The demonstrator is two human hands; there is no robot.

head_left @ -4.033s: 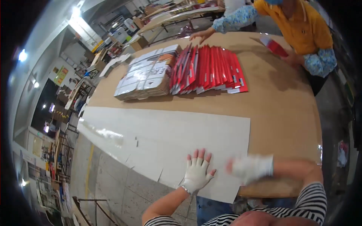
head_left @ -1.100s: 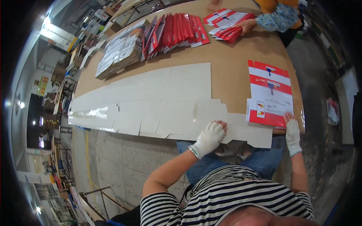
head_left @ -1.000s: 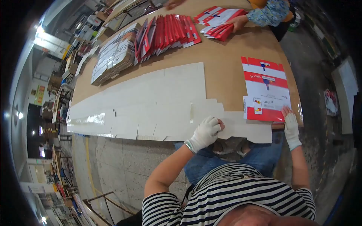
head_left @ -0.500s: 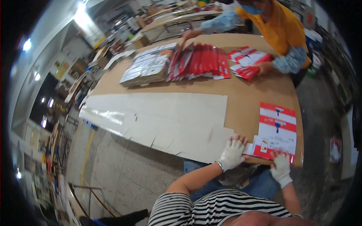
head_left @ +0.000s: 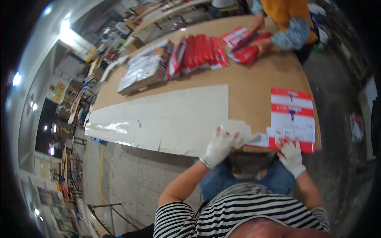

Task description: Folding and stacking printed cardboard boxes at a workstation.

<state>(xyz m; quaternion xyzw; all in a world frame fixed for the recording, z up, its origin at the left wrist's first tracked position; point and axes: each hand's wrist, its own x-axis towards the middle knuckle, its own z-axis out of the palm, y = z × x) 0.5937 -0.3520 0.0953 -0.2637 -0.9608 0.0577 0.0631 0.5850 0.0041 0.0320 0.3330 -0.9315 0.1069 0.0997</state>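
Note:
A red and white printed carton blank (head_left: 293, 109) lies flat near the table's right edge. My right hand (head_left: 292, 157), in a white fingerless glove, rests on its near edge with fingers stretched out. My left hand (head_left: 219, 148), gloved alike, is over the near right corner of the white cardboard sheets (head_left: 186, 113); its fingers are bent but apart, slightly blurred. Beside its thumb, a white flap (head_left: 260, 139) sticks out from the left side of the carton blank. Nothing shows clearly gripped in either hand.
Across the brown-topped table (head_left: 254, 95), a co-worker in yellow (head_left: 285, 14) handles red and white cartons (head_left: 246, 53). A row of red cartons (head_left: 202, 51) and a plastic-covered stack (head_left: 145, 69) stand to the left of them. A metal frame (head_left: 105, 216) stands on the floor at lower left.
My left hand has moved left from beside the carton blank, its fingers now more bent. My right hand stays on the blank's near edge. The co-worker's hands have come together over the cartons. The view has shifted.

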